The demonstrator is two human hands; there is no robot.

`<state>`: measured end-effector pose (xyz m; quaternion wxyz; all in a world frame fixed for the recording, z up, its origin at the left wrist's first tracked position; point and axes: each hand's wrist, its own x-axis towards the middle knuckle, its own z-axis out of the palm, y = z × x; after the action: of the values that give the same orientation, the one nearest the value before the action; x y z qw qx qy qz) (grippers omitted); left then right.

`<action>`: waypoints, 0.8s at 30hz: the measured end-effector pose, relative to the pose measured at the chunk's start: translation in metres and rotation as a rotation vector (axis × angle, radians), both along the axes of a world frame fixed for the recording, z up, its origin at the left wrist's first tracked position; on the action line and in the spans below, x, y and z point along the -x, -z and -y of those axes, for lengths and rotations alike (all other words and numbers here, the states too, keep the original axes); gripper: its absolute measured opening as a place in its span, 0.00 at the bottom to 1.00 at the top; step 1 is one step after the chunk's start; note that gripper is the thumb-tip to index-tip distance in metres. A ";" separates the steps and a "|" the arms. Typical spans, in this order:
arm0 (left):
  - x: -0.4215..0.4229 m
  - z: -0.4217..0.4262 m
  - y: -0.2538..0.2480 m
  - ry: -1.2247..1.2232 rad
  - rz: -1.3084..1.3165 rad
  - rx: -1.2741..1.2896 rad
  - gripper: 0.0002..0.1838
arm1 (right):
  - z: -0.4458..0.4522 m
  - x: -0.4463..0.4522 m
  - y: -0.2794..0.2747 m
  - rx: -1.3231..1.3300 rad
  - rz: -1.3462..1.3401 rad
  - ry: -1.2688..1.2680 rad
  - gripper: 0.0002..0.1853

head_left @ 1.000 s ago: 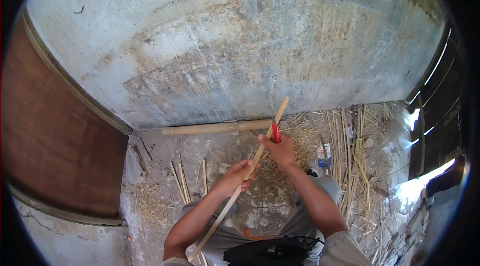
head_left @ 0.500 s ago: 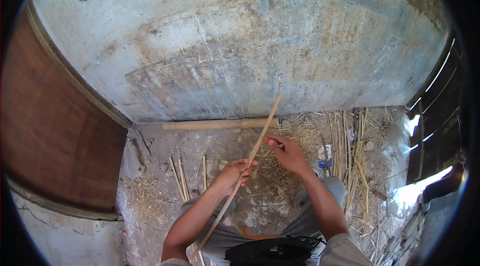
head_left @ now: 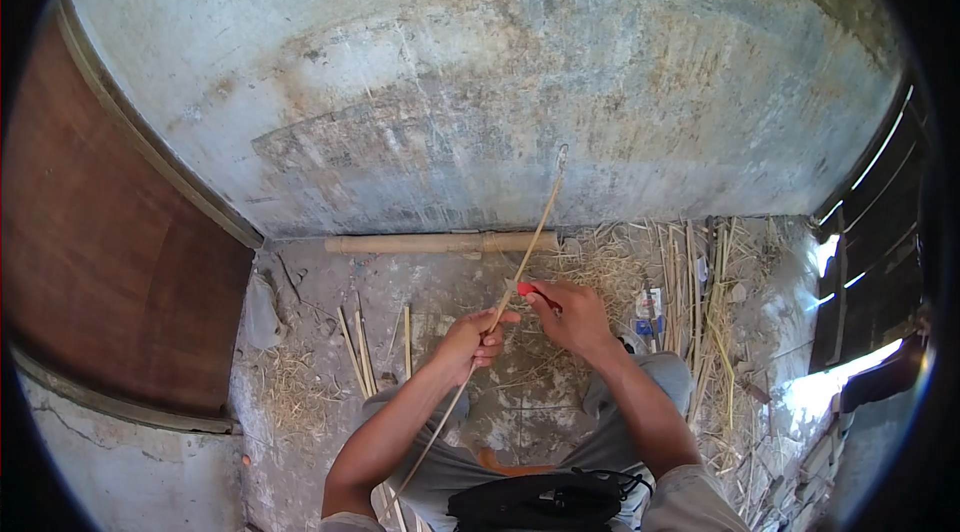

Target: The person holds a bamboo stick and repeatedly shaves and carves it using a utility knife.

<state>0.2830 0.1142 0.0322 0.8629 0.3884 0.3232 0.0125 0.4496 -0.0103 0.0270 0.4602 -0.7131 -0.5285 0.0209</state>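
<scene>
A long, thin bamboo strip (head_left: 541, 227) slants up from near my lap toward the wall. My left hand (head_left: 473, 340) is closed around its middle, with a fingertip stretched out along the right side. Just above and to the right, my right hand (head_left: 575, 317) grips a small red-handled knife (head_left: 527, 288). The short greyish blade appears to touch the strip just above my left hand. Most of the handle is hidden in my right fingers.
A thick bamboo pole (head_left: 400, 244) lies along the wall base. Cut strips (head_left: 363, 352) stand at my left, and more strips (head_left: 690, 292) lie right among shavings (head_left: 610, 267). A blue-and-white packet (head_left: 649, 312) and a pale plastic bag (head_left: 264, 317) rest on the floor.
The bamboo strip has turned from its broad face to its narrow edge, and its tip sits slightly higher. The right hand has shifted slightly, bringing the red-handled knife more into sight against the strip.
</scene>
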 end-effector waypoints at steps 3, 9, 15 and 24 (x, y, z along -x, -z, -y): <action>-0.003 0.001 0.001 0.000 0.012 -0.004 0.18 | -0.001 -0.001 0.004 0.061 0.039 0.078 0.13; -0.002 -0.001 0.003 0.005 0.079 0.120 0.18 | -0.004 -0.005 0.004 0.059 0.101 0.151 0.11; 0.005 0.005 0.001 0.034 0.076 0.138 0.18 | -0.001 -0.015 -0.004 0.059 0.105 0.219 0.10; 0.022 0.015 -0.005 0.129 0.063 0.119 0.17 | 0.005 -0.049 -0.008 0.066 0.038 0.409 0.11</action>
<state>0.2607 0.0996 0.0376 0.8932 0.3560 0.2701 -0.0502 0.4988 -0.0152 0.0351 0.4211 -0.8206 -0.3802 -0.0690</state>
